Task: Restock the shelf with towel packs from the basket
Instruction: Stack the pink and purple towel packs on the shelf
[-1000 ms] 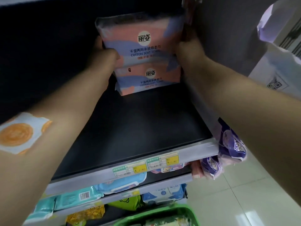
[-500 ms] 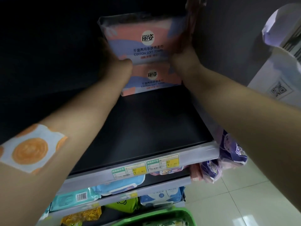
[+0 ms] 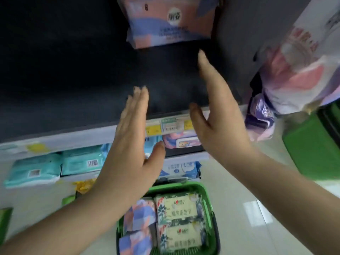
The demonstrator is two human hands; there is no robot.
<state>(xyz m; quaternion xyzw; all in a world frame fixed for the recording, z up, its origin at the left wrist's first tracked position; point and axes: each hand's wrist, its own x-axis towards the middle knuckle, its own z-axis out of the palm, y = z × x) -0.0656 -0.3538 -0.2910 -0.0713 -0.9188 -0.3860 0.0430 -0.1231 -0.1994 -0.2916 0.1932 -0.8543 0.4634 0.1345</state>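
- While both are empty, the left hand (image 3: 128, 144) and right hand (image 3: 219, 122) hover flat, fingers extended, palms facing each other.
- Pink-and-blue towel packs (image 3: 171, 23) sit far back on the dark shelf (image 3: 73, 80).
- More packs fill the near green plastic basket (image 3: 207, 196).

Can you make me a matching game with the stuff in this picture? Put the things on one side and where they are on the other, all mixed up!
Things:
1. pink and purple soft-plastic towel pack
2. green plastic basket
3. teal soft-plastic wipes packs
4. yellow price labels

Places:
A. on the front edge of the dark shelf
B. on a lower shelf, at the left
C. standing at the back of the dark shelf
D. down on the floor, with packs inside

Pairs: 1-C, 2-D, 3-B, 4-A
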